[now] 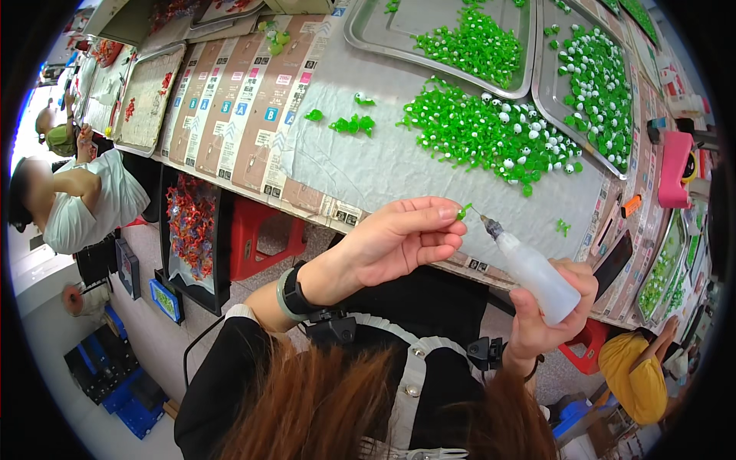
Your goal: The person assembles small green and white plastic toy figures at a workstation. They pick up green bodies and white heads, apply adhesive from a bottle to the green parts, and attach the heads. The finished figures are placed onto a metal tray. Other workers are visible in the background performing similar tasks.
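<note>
My left hand [410, 234] pinches a small green plastic piece [464, 211] between thumb and fingertips, over the table's near edge. My right hand [553, 310] is wrapped round a translucent white squeeze bottle [539, 277], tilted so that its thin needle tip points up and left at the green piece. Whether tip and piece touch, I cannot tell. Beyond my hands lies a heap of green pieces [452, 123], many at its right side with white eye-like balls. A few finished-looking green pieces [353, 124] sit apart on the left of the white sheet.
Two metal trays [529, 65] of green parts stand at the back. An orange cutter [631, 205], a dark phone [613, 261] and a pink tape dispenser [675, 169] are at the right. A black crate [222, 253] of red pieces is below left. Other people sit on both sides.
</note>
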Tool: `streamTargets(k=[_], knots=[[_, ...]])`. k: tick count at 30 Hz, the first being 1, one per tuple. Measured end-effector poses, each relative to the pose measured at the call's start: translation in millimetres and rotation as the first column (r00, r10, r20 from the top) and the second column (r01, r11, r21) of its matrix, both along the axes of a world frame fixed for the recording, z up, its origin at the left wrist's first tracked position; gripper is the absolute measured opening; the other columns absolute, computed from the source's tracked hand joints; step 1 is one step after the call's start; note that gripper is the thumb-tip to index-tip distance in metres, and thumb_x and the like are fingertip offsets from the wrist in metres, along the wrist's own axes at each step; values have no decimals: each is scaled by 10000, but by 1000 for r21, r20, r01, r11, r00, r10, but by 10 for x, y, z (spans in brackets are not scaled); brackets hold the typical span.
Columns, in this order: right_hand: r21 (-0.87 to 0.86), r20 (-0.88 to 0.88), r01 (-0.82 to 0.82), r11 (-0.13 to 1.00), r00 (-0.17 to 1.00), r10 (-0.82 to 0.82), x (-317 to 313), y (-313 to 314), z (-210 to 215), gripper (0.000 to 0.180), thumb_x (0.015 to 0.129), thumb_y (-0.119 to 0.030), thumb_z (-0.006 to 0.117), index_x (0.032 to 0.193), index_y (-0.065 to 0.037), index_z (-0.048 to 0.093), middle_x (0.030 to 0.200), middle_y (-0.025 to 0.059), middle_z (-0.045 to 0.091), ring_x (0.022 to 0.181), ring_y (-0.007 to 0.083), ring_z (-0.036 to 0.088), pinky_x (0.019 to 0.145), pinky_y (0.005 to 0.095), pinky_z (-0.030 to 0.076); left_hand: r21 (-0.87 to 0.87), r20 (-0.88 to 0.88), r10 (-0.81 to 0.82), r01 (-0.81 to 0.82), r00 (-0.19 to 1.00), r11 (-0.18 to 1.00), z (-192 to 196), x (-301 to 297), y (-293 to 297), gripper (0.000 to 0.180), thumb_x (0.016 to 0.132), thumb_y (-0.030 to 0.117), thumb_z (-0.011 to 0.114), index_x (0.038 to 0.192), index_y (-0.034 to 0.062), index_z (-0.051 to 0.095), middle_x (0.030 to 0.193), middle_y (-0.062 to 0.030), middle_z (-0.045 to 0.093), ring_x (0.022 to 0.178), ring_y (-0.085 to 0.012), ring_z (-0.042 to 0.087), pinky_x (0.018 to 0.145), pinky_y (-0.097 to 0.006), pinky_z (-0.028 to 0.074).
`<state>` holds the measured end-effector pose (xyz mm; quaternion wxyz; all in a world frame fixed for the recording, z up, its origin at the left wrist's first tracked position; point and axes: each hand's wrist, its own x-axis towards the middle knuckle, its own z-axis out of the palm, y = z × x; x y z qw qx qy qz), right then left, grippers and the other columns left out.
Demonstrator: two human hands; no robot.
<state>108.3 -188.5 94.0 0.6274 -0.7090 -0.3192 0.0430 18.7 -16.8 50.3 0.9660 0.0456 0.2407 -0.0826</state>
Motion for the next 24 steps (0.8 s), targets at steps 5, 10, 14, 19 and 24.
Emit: streamTargets(k=[5,10,14,19,24], knots=[[-18,54,65,998,997,-64,6,-11,27,511,560,-242,754,890,-37,422,770,49,424,645,137,438,574,242,366,33,17,1,-2,1000,999,15,4,4,122,812,71,469,921,25,497,843,-89,562,755,-152,573,658,-234,498],[80,-91,137,987,987,-130,-23,4,15,506,572,-276,744,872,-35,416,762,45,419,635,134,438,574,245,366,202,37,58,-64,998,977,15,19,-23,118,796,31,478,913,34,494,880,-96,549,799,-157,561,691,-239,487],[84,-111,105,991,989,-95,-27,-3,28,476,583,-229,737,871,-31,414,760,46,417,617,130,437,569,245,366,260,42,67,-76,997,963,43,22,-25,124,786,13,484,908,35,494,896,-99,547,821,-163,555,714,-247,479],[77,-125,85,993,989,-74,-29,-14,9,467,576,-201,740,868,-31,418,760,49,416,616,130,442,566,242,366,281,45,77,-87,996,956,46,20,-29,126,784,12,487,907,34,494,904,-100,548,827,-166,554,720,-250,476],[64,-132,86,994,988,-77,-30,-6,7,468,567,-185,745,866,-30,420,756,49,415,615,130,443,562,240,365,274,46,71,-81,996,958,61,26,-27,127,785,14,486,910,33,492,905,-98,548,826,-165,554,717,-249,477]])
